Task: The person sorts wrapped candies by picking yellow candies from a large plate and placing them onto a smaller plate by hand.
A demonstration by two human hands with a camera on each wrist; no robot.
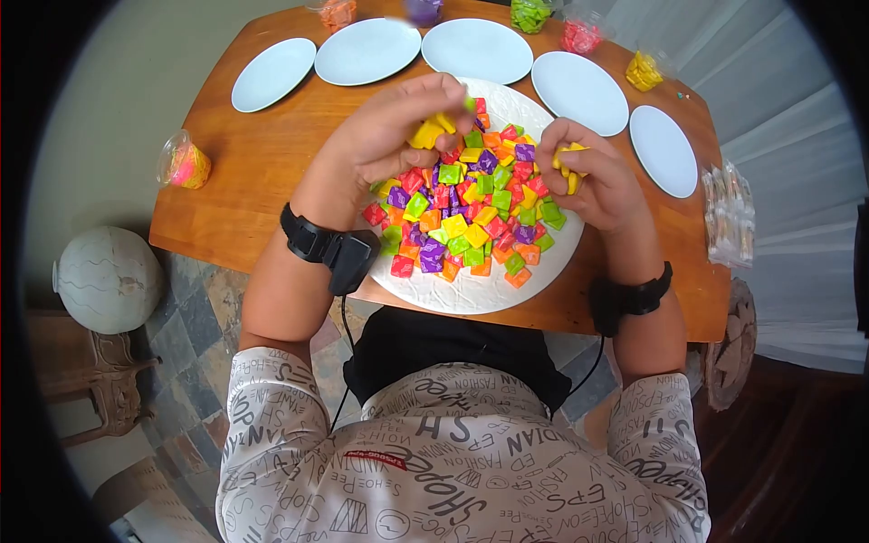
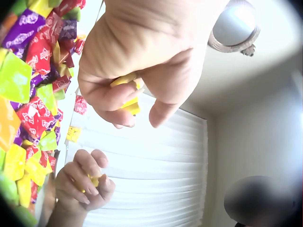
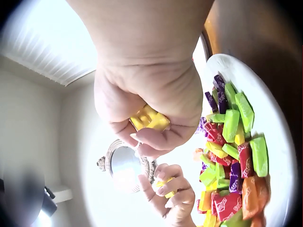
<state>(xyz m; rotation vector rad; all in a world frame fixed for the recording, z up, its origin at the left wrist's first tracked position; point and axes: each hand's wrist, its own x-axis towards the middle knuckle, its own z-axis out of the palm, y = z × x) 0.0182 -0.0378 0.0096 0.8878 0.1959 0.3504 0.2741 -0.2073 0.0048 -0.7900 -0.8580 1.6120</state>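
Note:
A large white plate [image 1: 434, 294] bears a heap of wrapped candies [image 1: 453, 226] in red, yellow, green, orange and purple. Over its upper left part, the left hand [image 1: 389, 131] curls its fingers round several yellow candies [image 1: 425, 134], also visible in the left wrist view [image 2: 131, 105]. The right hand [image 1: 599, 181], above the plate's right side, holds more yellow candies [image 1: 570, 167] in curled fingers; the right wrist view shows these yellow candies [image 3: 150, 118] against the palm. Both hands are raised off the heap and apart from each other.
Five smaller white plates, such as the leftmost plate [image 1: 273, 75] and rightmost plate [image 1: 663, 151], curve along the far side of the wooden table [image 1: 235, 172]. Behind them stand cups of coloured candies [image 1: 644, 72]. Another cup [image 1: 186, 163] is at left, and wrapped packets [image 1: 730, 215] lie at the right edge.

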